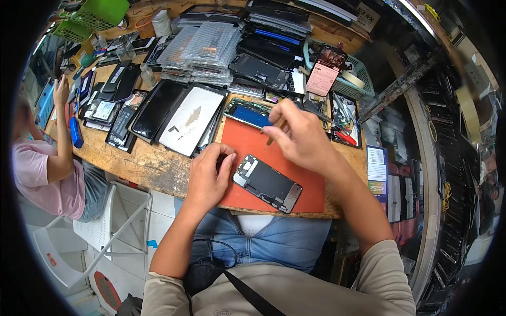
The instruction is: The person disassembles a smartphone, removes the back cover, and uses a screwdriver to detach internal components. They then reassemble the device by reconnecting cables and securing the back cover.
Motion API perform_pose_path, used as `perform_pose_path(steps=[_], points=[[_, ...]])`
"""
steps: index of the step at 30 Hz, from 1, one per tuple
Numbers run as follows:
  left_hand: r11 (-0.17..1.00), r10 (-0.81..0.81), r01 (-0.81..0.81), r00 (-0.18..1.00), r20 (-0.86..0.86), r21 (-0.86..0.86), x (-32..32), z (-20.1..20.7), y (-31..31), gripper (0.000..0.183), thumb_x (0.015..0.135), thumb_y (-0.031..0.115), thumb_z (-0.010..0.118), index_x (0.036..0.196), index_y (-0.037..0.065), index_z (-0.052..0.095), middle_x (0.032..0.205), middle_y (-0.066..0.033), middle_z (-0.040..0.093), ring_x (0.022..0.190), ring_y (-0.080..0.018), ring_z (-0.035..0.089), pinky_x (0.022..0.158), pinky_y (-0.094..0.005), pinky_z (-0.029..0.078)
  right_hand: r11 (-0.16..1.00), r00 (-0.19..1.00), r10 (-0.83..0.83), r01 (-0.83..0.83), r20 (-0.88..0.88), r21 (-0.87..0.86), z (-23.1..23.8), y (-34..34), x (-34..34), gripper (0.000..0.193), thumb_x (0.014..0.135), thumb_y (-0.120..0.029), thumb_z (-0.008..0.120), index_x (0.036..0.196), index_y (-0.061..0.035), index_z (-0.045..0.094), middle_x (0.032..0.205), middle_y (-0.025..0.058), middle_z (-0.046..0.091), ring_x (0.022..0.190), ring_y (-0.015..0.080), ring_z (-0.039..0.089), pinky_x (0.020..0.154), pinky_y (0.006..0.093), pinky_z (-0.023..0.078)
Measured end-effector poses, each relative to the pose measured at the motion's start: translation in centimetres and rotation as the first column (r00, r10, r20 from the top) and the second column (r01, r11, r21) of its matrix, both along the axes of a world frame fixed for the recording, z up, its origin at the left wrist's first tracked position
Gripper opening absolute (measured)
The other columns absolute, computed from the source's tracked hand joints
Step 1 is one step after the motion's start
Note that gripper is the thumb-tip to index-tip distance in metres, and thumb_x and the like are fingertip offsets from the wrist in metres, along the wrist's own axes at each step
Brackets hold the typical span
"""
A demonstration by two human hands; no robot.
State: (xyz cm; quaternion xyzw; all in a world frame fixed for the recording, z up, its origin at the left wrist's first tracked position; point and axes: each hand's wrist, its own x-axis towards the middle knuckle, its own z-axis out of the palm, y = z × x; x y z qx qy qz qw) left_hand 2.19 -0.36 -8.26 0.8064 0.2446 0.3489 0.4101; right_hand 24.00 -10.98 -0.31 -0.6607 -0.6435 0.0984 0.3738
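Observation:
On the orange mat point(232, 138) lies a dark phone screen assembly point(269, 181), its inner side up, tilted with its lower end to the right. My left hand point(208, 176) rests at the mat's left edge beside it, with thumb and forefinger curled together; whatever is between them is too small to tell. Above the mat, my right hand point(303, 139) is closed on a slim screwdriver point(270, 141), its tip pointing down. Its handle is mostly hidden by the fingers. An opened phone body point(247, 114) with a blue part inside lies at the mat's far edge, left of my right hand.
Left of the mat are a white panel point(190, 118) and dark screens point(158, 109). Behind stand bubble-wrapped stacks point(203, 45). A lit folding phone point(322, 73) leans against a green basket point(361, 73); a tool tray point(345, 113) sits right. Another person point(55, 174) sits far left.

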Motion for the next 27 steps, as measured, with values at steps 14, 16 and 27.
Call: perform_pose_path(steps=[14, 16, 27], points=[[0.997, -0.064, 0.064, 0.998, -0.013, 0.049, 0.8, 0.4, 0.1, 0.008, 0.094, 0.001, 0.075, 0.101, 0.000, 0.070, 0.095, -0.0142, 0.071, 0.086, -0.0326, 0.071, 0.077, -0.0395, 0.056, 0.976, 0.962, -0.129, 0.167, -0.239, 0.143, -3.6, 0.9, -0.8, 0.021, 0.096, -0.001, 0.077, 0.101, -0.0015, 0.057, 0.081, 0.0049, 0.067, 0.065, 0.0094, 0.068, 0.056, 0.0280, 0.054], [0.999, -0.047, 0.047, 0.999, -0.014, 0.015, 0.6, 0.4, 0.0, 0.010, 0.094, 0.000, 0.076, 0.101, 0.000, 0.070, 0.092, -0.0143, 0.072, 0.080, -0.0311, 0.073, 0.072, -0.0373, 0.057, 0.974, 0.943, -0.146, 0.190, -0.298, 0.126, -3.7, 0.7, -1.1, 0.021, 0.096, 0.000, 0.077, 0.100, -0.0015, 0.056, 0.081, 0.0050, 0.067, 0.064, 0.0096, 0.068, 0.055, 0.0276, 0.053], [0.857, -0.346, 0.378, 0.926, 0.151, -0.351, 8.0, 2.6, 2.6, 0.011, 0.104, 0.008, 0.072, 0.104, 0.003, 0.062, 0.093, 0.0002, 0.065, 0.082, -0.0071, 0.060, 0.074, -0.0246, 0.051, 0.945, 0.749, -0.084, 0.269, -0.657, 0.186, -3.2, 0.0, 2.0, 0.021, 0.100, 0.000, 0.073, 0.103, -0.0026, 0.053, 0.084, 0.0039, 0.065, 0.068, 0.0094, 0.069, 0.056, 0.0265, 0.054]])
